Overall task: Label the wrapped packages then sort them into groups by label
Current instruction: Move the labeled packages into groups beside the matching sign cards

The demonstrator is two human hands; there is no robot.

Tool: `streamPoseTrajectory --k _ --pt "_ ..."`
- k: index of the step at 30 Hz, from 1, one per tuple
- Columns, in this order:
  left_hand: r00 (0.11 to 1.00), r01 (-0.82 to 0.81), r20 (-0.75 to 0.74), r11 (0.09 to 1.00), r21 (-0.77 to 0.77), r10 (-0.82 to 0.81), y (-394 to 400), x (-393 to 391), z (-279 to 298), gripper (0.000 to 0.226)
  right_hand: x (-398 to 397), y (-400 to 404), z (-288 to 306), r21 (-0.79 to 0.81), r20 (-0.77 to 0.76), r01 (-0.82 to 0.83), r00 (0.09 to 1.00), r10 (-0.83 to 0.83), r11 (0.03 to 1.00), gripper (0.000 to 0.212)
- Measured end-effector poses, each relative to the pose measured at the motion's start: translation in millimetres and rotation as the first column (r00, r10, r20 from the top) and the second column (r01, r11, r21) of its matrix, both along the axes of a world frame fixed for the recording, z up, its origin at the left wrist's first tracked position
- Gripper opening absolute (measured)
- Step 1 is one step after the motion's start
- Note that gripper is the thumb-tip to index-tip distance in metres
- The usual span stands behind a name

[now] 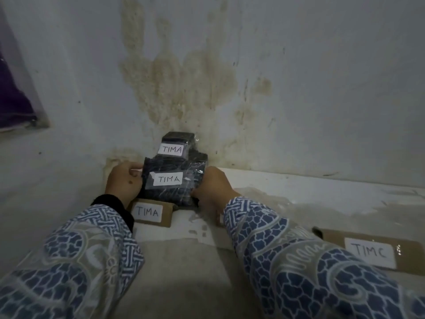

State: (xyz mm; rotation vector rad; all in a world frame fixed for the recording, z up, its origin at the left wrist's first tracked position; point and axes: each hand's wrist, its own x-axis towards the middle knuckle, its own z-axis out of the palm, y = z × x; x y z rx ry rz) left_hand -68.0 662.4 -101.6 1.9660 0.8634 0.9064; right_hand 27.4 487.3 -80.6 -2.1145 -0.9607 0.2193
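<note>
A dark plastic-wrapped package with a white label reading TIMA stands against the wall. My left hand grips its left edge and my right hand grips its right side. Behind and above it sits a second dark wrapped package, also labelled TIMA. In front, at the lower left, lies a brown cardboard package with a TIMA label. Off to the right lies a flat brown package labelled TIMC.
A stained, pale wall rises directly behind the packages. They rest on a white sheet spread over the floor. A purple cloth hangs at the far left. Patterned blue sleeves cover both forearms.
</note>
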Motion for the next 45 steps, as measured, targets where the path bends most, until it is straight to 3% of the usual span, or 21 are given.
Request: streamPoseTrajectory --k 6,10,14,17,23,35,39,42,45 --pt "0.994 -0.006 -0.105 1.0 0.009 0.006 27 0 -17 0.026 -3 13 -3 -0.17 0.097 -0.028 0.994 0.045 0.985 0.014" --pt "0.993 -0.019 -0.117 1.0 -0.015 0.017 21 -2 -12 0.026 -7 16 0 -0.253 0.128 0.008 0.991 0.025 0.967 0.031" --pt "0.989 0.018 -0.147 0.998 -0.059 -0.026 27 -2 -13 0.03 -9 22 0 -0.295 0.127 0.009 0.991 0.03 0.956 0.012" --pt "0.995 0.016 -0.093 0.994 -0.107 -0.026 28 -3 -14 0.029 -9 24 -3 -0.273 0.11 0.011 0.994 0.019 0.962 0.018" --pt "0.987 0.057 0.16 0.966 -0.252 -0.016 27 -7 -14 0.044 -12 25 -4 -0.113 0.061 0.02 0.998 -0.013 0.993 0.005" --pt "0.977 0.127 0.201 0.946 -0.298 -0.068 21 -3 -5 0.044 -7 29 -3 -0.089 0.098 0.08 0.993 -0.071 0.993 0.005" --pt "0.986 0.105 0.155 0.957 -0.271 -0.064 18 -1 -2 0.037 -5 28 -3 -0.099 0.098 0.07 0.993 -0.06 0.993 0.005" --pt "0.993 0.099 0.083 0.958 -0.269 -0.08 20 -2 -1 0.027 -3 31 -5 -0.122 0.087 0.052 0.995 -0.042 0.991 0.021" --pt "0.996 0.083 0.063 0.953 -0.293 -0.068 18 -5 1 0.028 -2 32 -3 -0.096 0.085 0.042 0.996 -0.034 0.994 0.015"
